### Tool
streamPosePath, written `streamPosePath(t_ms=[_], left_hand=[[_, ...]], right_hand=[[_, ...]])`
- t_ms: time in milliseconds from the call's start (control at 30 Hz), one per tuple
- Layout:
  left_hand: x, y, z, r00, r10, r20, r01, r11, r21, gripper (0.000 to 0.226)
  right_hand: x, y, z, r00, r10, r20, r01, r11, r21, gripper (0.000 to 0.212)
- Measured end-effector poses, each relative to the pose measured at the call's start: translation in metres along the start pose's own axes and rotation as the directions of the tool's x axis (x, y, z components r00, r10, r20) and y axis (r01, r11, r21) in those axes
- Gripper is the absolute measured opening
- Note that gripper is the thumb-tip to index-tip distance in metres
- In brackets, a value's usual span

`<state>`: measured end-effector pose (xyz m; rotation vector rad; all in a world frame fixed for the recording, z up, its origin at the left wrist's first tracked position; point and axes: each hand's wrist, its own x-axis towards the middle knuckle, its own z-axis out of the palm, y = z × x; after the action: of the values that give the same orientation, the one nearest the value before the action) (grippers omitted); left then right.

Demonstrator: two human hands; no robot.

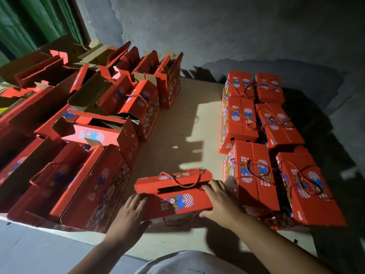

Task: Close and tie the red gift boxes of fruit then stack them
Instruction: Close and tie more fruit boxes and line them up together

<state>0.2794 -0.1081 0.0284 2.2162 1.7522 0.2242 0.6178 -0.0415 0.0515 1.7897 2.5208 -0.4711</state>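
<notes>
A red gift box with a cartoon print stands on the cardboard floor sheet right in front of me. Its two top flaps are folded down, with a narrow dark gap between them. A red rope handle lies looped over the far flap. My left hand rests on the box's near left corner, fingers spread on the flap and thumb on the front face. My right hand presses flat on the near flap at the right end, thumb at the front edge.
Several closed red boxes with rope handles lie in rows at the right, close to my right hand. Many open red boxes with raised flaps crowd the left. A grey wall stands behind, and a green curtain hangs at far left.
</notes>
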Motion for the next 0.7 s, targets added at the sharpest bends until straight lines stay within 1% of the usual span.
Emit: streamPosePath(t_ms=[133, 267, 367, 533, 700], left_hand=[[0.012, 0.001, -0.009, 0.999, -0.001, 0.042, -0.003, 0.997, 0.081, 0.106], [0.018, 0.002, -0.013, 0.997, -0.018, 0.077, 0.010, 0.995, 0.102, 0.109], [0.019, 0.002, -0.016, 0.995, -0.006, 0.096, -0.003, 0.996, 0.090, 0.102], [0.018, 0.009, -0.023, 0.996, 0.005, 0.094, -0.014, 0.995, 0.100, 0.083], [0.001, 0.016, -0.011, 0.997, -0.018, 0.076, 0.006, 0.989, 0.149, 0.072]], right_hand=[[0.003, 0.005, 0.003, 0.999, -0.033, -0.023, 0.033, 0.999, -0.009, 0.082], [0.007, 0.005, -0.001, 0.998, -0.054, -0.011, 0.054, 0.998, -0.013, 0.083], [0.009, 0.006, -0.006, 0.998, -0.069, 0.000, 0.069, 0.997, -0.018, 0.083], [0.009, 0.005, -0.009, 0.998, -0.063, 0.014, 0.063, 0.998, -0.014, 0.081], [-0.001, 0.003, 0.001, 0.998, -0.057, -0.003, 0.057, 0.998, -0.034, 0.069]])
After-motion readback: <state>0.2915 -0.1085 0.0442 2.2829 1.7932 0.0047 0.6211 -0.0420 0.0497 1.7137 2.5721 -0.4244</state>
